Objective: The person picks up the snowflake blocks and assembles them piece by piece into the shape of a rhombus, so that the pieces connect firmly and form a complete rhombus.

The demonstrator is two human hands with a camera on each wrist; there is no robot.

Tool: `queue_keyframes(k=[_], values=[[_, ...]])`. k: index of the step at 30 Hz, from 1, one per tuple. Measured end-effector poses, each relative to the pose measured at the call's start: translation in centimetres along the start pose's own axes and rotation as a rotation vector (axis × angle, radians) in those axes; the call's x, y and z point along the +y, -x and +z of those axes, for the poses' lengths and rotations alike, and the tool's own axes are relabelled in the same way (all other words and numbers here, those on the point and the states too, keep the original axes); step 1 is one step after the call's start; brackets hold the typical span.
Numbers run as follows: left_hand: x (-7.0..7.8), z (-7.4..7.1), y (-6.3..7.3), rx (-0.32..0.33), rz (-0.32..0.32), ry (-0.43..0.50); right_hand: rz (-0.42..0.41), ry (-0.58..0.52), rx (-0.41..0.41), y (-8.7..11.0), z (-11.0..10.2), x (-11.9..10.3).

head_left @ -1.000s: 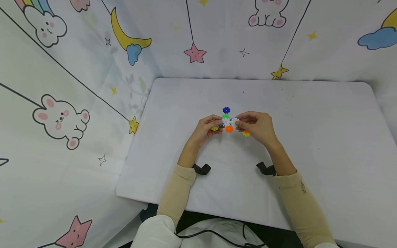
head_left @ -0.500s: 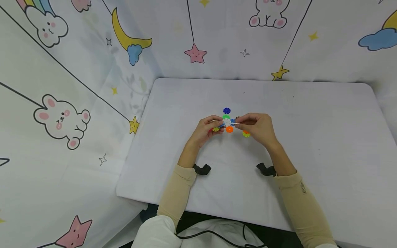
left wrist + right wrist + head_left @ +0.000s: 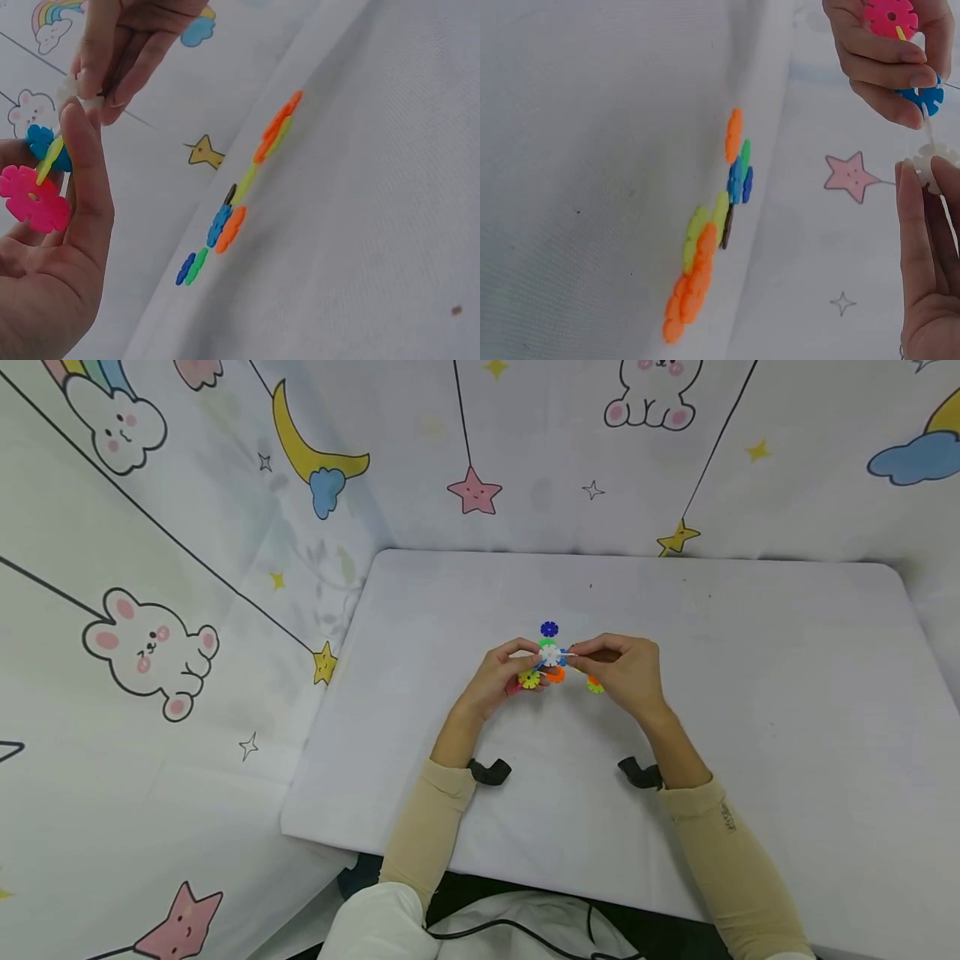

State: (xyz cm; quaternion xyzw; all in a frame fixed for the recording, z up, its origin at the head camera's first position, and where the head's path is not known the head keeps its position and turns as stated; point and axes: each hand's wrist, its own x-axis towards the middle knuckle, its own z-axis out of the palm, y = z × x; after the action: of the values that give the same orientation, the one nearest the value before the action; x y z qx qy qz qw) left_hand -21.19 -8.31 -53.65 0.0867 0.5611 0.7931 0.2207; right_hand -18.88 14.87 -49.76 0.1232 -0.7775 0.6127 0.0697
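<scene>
My left hand [image 3: 498, 681] holds a small chain of notched plastic snowflake discs. In the left wrist view a pink disc [image 3: 36, 199], a yellow disc [image 3: 49, 160] and a blue disc [image 3: 39, 141] are linked at angles. A white disc [image 3: 551, 655] stands at the chain's far end, facing the head camera. Facing it, my right hand [image 3: 626, 670] pinches another white disc [image 3: 932, 169] between thumb and fingers. The two white discs meet edge to edge; fingertips partly hide the joint, so how deep the notches engage I cannot tell.
Loose discs lie on the white-covered table [image 3: 750, 710] just beyond and under the hands: dark blue [image 3: 549, 629], green [image 3: 196, 267], blue [image 3: 220, 226], brown [image 3: 728, 226], several orange [image 3: 734, 135] and yellow [image 3: 695, 238]. A patterned cloth [image 3: 472, 427] hangs behind the table.
The right hand's white disc has turned from face-on to edge-on and met the chain. The left hand's chain has tilted, showing more of its yellow disc and some pink.
</scene>
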Motion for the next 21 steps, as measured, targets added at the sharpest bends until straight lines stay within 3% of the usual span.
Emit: queue_keyframes(k=[4,13,21], values=[[-0.2,0.2,0.0,-0.020,0.019,-0.031,-0.018,0.000,0.005,0.1,0.0,-0.1],[-0.1,0.5,-0.1,-0.011,0.065,-0.010,-0.105,0.056,-0.006,0.4,0.7,-3.1],[-0.6,0.5,-0.1,0.001,0.049,0.007,-0.153,0.064,-0.003,0.3,1.0,-2.7]])
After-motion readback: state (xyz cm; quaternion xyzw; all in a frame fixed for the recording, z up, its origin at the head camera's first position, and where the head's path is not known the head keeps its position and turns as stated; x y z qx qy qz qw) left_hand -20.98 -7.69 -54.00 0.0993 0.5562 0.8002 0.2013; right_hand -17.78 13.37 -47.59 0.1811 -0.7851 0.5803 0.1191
